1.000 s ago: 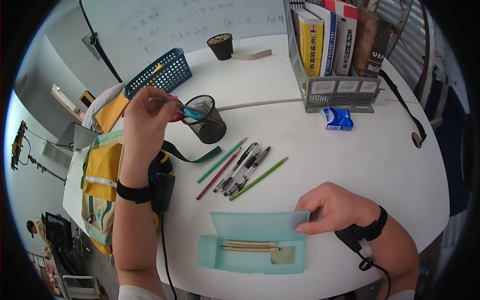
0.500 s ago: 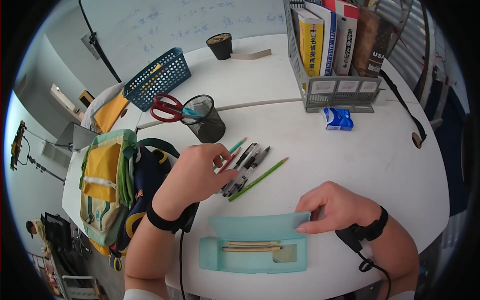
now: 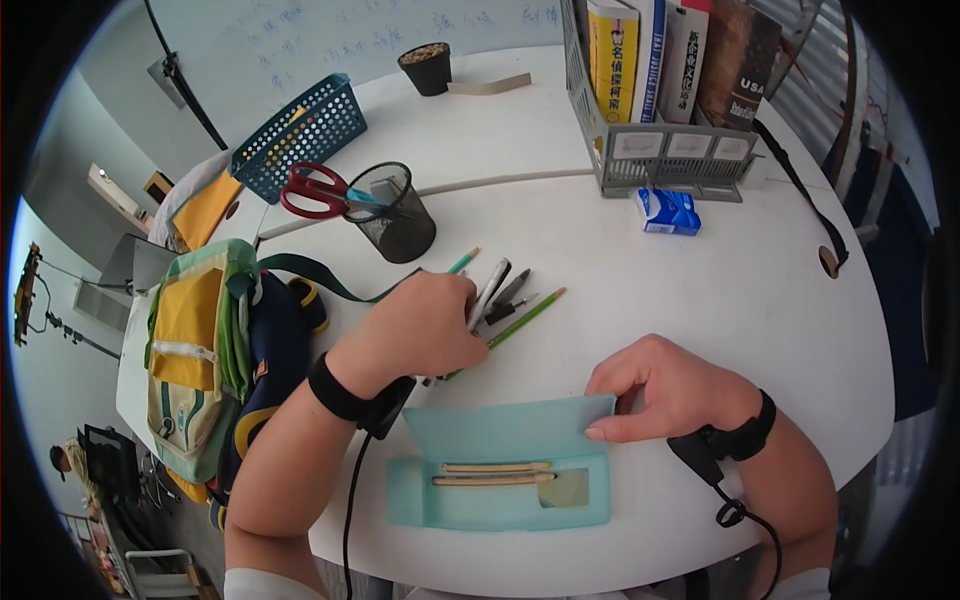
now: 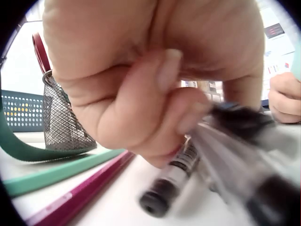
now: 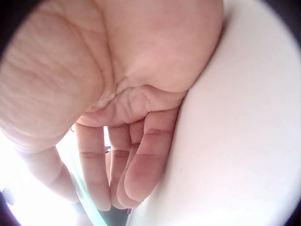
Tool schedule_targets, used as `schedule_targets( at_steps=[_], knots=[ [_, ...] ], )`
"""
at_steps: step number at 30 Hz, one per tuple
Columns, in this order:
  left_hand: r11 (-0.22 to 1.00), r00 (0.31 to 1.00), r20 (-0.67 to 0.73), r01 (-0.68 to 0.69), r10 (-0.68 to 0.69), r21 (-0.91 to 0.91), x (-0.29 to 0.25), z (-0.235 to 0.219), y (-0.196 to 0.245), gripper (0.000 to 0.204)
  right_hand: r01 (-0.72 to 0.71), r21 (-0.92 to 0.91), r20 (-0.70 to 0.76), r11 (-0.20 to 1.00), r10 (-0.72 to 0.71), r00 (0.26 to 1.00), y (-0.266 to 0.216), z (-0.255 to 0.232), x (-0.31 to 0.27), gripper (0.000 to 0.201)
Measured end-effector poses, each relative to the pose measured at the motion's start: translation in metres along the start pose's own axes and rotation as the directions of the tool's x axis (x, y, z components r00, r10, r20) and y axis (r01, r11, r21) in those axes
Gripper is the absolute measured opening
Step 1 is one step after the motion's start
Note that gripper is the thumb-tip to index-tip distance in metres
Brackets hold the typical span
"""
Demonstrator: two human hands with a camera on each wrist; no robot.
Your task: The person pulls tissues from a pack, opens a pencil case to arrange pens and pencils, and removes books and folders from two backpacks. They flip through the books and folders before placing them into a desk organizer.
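Note:
My left hand [image 3: 420, 325] has its fingers curled over the pens in mid-table and pinches a clear-barrelled pen [image 4: 235, 160], blurred in the left wrist view. Another pen [image 4: 169, 183] lies just under the fingertips. Beside them are a green pencil [image 3: 530, 315], a teal pencil [image 3: 465, 261] and a magenta pencil [image 4: 82, 200]. With thumb and fingers, my right hand [image 3: 665, 390] holds the right end of the raised lid [image 3: 500, 425] of a pale teal pencil case [image 3: 405, 500]. Inside the case lie two wooden pencils [image 3: 490, 480] beside a squarish patch.
A mesh pen cup [image 3: 400, 235] with red-handled scissors [image 3: 315, 190] stands beyond my left hand. To the left sits a backpack [image 3: 190, 325]. Farther back are a blue basket [image 3: 300, 140], a plant pot [image 3: 427, 72], a book rack [image 3: 675, 165] and a blue packet [image 3: 667, 212].
My left hand has come from the pen cup, where it held the scissors, down to the pens and gripped one. The scissors stand in the cup. My right hand stays at the lid.

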State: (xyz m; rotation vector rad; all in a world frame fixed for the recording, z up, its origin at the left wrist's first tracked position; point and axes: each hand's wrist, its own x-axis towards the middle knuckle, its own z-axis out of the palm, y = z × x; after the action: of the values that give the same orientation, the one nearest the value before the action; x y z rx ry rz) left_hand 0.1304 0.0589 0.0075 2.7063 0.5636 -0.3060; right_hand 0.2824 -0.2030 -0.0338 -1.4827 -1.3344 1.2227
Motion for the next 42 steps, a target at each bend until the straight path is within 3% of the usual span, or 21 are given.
schedule_targets(
  at_steps=[6, 9, 11, 12, 13, 14, 16, 17, 19, 22, 26, 28, 31, 35, 37, 42],
  knots=[
    [0.996, 0.995, -0.034, -0.090, 0.089, -0.017, -0.007, -0.010, -0.012, 0.032, 0.011, -0.012, -0.012, 1.000, -0.011, 1.000, 0.000, 0.002, 0.001, 0.025],
    [0.978, 0.991, -0.105, 0.058, -0.080, -0.200, -0.044, -0.059, 0.004, 0.023, 0.007, -0.021, -0.020, 1.000, -0.008, 1.000, 0.003, 0.001, -0.001, 0.025],
    [0.970, 0.965, -0.259, -0.018, -0.047, -0.243, -0.083, -0.077, 0.008, 0.027, 0.011, -0.026, -0.020, 1.000, -0.011, 1.000, 0.004, 0.001, 0.000, 0.025],
    [0.955, 0.979, -0.167, 0.063, -0.115, -0.291, -0.104, -0.087, 0.023, 0.026, 0.017, -0.017, -0.024, 1.000, -0.017, 1.000, 0.003, 0.002, 0.000, 0.025],
    [0.932, 0.994, -0.111, -0.022, -0.020, -0.362, -0.121, -0.084, 0.022, 0.025, 0.023, -0.008, -0.028, 1.000, -0.023, 0.999, 0.002, 0.002, 0.000, 0.025],
    [0.906, 0.946, -0.103, -0.323, 0.307, -0.272, -0.125, -0.076, 0.019, 0.025, 0.023, -0.005, -0.031, 1.000, -0.023, 0.999, 0.003, 0.003, 0.000, 0.025],
    [0.882, 0.878, 0.102, -0.458, 0.468, -0.109, -0.129, -0.054, 0.039, 0.022, 0.018, -0.011, -0.033, 1.000, -0.019, 0.999, 0.004, 0.003, 0.001, 0.025],
    [0.861, 0.844, 0.169, -0.501, 0.508, -0.087, -0.127, -0.032, 0.047, 0.023, 0.008, -0.016, -0.034, 1.000, -0.008, 0.999, 0.005, 0.002, 0.000, 0.025],
    [0.872, 0.793, 0.409, -0.490, 0.450, -0.011, -0.115, -0.002, 0.060, 0.023, 0.017, -0.043, -0.043, 0.999, -0.019, 0.999, 0.005, 0.003, 0.000, 0.025],
    [0.862, 0.757, 0.504, -0.504, 0.417, 0.045, -0.108, 0.027, 0.060, 0.024, 0.055, -0.043, -0.058, 0.998, -0.057, 0.997, 0.005, 0.004, 0.001, 0.027],
    [0.868, 0.789, 0.387, -0.491, 0.477, -0.069, -0.114, 0.027, 0.056, 0.024, 0.044, -0.069, -0.047, 0.997, -0.047, 0.998, 0.008, 0.002, 0.001, 0.031],
    [0.875, 0.820, 0.332, -0.483, 0.466, -0.035, -0.117, 0.021, 0.053, 0.024, -0.045, -0.108, 0.015, 0.993, 0.047, 0.999, 0.003, 0.000, 0.000, 0.020],
    [0.914, 0.847, 0.368, -0.405, 0.383, -0.021, -0.116, 0.024, 0.049, 0.026, -0.041, -0.106, 0.018, 0.994, 0.043, 0.999, 0.002, 0.000, 0.001, 0.021],
    [0.924, 0.865, 0.335, -0.380, 0.373, -0.049, -0.118, 0.016, 0.051, 0.028, -0.045, -0.129, 0.019, 0.991, 0.048, 0.999, 0.006, 0.001, 0.001, 0.021],
    [0.928, 0.888, 0.270, -0.362, 0.372, -0.090, -0.121, 0.014, 0.050, 0.027, 0.057, -0.068, -0.064, 0.996, -0.062, 0.996, 0.011, 0.005, 0.002, 0.042],
    [0.916, 0.886, 0.236, -0.393, 0.400, -0.076, -0.122, 0.018, 0.045, 0.027, 0.044, -0.069, -0.062, 0.997, -0.049, 0.997, 0.009, 0.005, 0.002, 0.040]
  ],
)
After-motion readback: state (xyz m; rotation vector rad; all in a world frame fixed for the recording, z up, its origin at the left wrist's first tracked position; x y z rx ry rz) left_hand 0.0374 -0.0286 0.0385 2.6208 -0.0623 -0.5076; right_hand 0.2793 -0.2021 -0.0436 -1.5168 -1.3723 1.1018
